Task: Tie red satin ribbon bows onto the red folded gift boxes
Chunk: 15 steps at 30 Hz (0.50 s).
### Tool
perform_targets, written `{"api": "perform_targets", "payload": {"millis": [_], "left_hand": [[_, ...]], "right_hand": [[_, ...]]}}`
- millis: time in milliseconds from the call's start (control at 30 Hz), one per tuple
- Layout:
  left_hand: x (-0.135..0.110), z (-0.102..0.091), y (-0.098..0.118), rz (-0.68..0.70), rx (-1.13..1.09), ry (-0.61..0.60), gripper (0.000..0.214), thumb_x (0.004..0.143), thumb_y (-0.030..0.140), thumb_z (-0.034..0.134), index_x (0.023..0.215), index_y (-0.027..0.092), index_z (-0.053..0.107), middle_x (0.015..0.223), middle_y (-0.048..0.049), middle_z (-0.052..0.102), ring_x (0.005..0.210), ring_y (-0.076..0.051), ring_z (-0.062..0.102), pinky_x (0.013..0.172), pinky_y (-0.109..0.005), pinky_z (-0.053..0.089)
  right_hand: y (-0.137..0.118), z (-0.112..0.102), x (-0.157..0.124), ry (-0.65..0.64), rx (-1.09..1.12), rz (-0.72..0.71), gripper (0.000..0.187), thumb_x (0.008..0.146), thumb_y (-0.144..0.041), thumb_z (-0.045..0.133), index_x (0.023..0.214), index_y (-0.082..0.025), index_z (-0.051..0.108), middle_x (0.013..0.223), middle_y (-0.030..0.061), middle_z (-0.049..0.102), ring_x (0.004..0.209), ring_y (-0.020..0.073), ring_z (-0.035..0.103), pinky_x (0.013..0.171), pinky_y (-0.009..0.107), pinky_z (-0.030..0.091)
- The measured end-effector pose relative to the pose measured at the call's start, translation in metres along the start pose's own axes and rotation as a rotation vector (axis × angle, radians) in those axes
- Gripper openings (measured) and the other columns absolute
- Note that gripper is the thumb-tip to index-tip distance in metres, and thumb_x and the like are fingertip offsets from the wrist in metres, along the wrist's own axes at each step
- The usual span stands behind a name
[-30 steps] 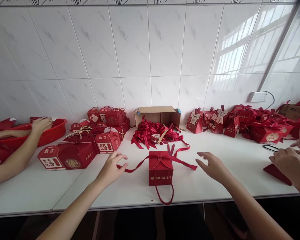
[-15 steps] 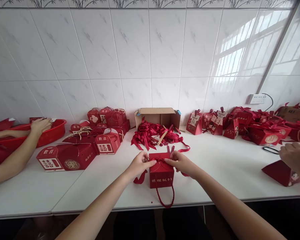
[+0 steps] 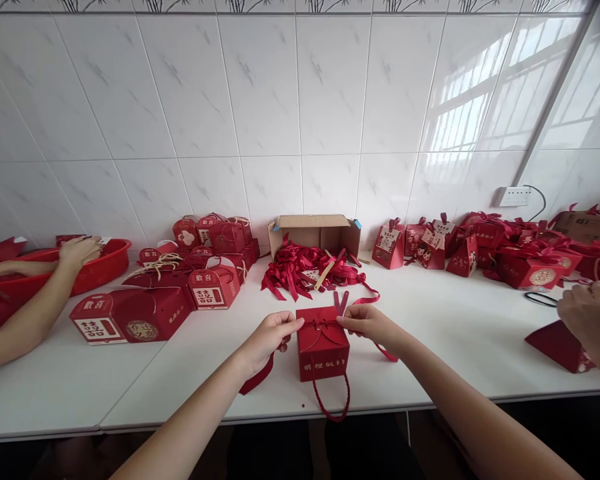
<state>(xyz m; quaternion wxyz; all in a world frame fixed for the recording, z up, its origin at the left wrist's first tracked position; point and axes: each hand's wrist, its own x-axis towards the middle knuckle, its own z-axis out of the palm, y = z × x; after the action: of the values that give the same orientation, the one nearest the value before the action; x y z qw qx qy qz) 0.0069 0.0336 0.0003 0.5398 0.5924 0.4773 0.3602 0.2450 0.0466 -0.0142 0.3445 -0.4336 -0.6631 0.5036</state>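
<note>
A small red gift box (image 3: 323, 347) with gold characters and a red cord handle stands near the front edge of the white table (image 3: 445, 333). A red ribbon (image 3: 258, 375) crosses its top, with tails hanging to both sides. My left hand (image 3: 269, 339) is closed in a pinch on the ribbon at the box's left top edge. On the right top edge my right hand (image 3: 370, 325) pinches the other end of the ribbon.
Behind the box an open cardboard carton (image 3: 316, 231) spills a pile of red ribbons (image 3: 305, 267). Finished red boxes (image 3: 145, 310) cluster at left and more red boxes (image 3: 485, 250) at right. One person's arm reaches a red basin (image 3: 107, 261) at left; another person's hand (image 3: 587, 313) works at right.
My hands came in from either side of the box and took hold of the ribbon at its top. Since half a second ago they have drawn the ends slightly apart.
</note>
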Motion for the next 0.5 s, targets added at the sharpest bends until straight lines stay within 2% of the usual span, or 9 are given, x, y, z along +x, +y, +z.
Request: {"api": "perform_targets", "payload": {"millis": [100, 200, 367, 433, 500], "left_hand": [[-0.001, -0.004, -0.003, 0.017, 0.026, -0.01, 0.043, 0.069, 0.052, 0.067, 0.06, 0.019, 0.041, 0.06, 0.0065, 0.034, 0.053, -0.008, 0.033, 0.052, -0.022, 0.03], [-0.003, -0.006, -0.002, 0.085, 0.121, 0.021, 0.039, 0.072, 0.051, 0.063, 0.061, 0.019, 0.044, 0.062, 0.0054, 0.038, 0.056, -0.01, 0.038, 0.056, -0.024, 0.035], [-0.003, 0.0, 0.011, 0.274, 0.346, 0.313, 0.026, 0.074, 0.043, 0.063, 0.075, 0.021, 0.048, 0.082, -0.0002, 0.053, 0.082, -0.018, 0.054, 0.075, -0.031, 0.043], [-0.004, 0.01, 0.018, 0.353, 0.425, 0.355, 0.025, 0.075, 0.041, 0.063, 0.081, 0.022, 0.047, 0.087, -0.0009, 0.054, 0.089, -0.02, 0.054, 0.082, -0.034, 0.042], [-0.007, 0.024, 0.025, 0.434, 0.501, 0.348, 0.028, 0.074, 0.04, 0.065, 0.086, 0.023, 0.045, 0.091, -0.0015, 0.054, 0.092, -0.02, 0.054, 0.085, -0.035, 0.042]], "right_hand": [[0.004, -0.007, -0.002, -0.022, 0.037, 0.012, 0.047, 0.072, -0.057, 0.067, 0.058, -0.018, 0.044, 0.056, -0.0046, 0.044, 0.053, 0.0084, 0.034, 0.053, 0.024, 0.025], [0.003, -0.015, -0.008, -0.099, 0.096, 0.042, 0.047, 0.073, -0.056, 0.066, 0.057, -0.017, 0.047, 0.057, -0.0028, 0.049, 0.054, 0.0091, 0.04, 0.054, 0.025, 0.029], [-0.012, -0.025, -0.019, -0.184, 0.403, 0.025, 0.032, 0.076, -0.044, 0.069, 0.066, -0.015, 0.058, 0.06, -0.0023, 0.05, 0.058, 0.01, 0.047, 0.06, 0.025, 0.037], [-0.021, -0.024, -0.021, -0.192, 0.499, -0.006, 0.025, 0.076, -0.037, 0.071, 0.069, -0.015, 0.062, 0.063, -0.0019, 0.052, 0.059, 0.0095, 0.049, 0.06, 0.024, 0.038], [-0.031, -0.021, -0.021, -0.202, 0.554, -0.043, 0.019, 0.076, -0.032, 0.071, 0.074, -0.015, 0.066, 0.068, -0.0007, 0.056, 0.062, 0.0093, 0.051, 0.061, 0.023, 0.04]]}}
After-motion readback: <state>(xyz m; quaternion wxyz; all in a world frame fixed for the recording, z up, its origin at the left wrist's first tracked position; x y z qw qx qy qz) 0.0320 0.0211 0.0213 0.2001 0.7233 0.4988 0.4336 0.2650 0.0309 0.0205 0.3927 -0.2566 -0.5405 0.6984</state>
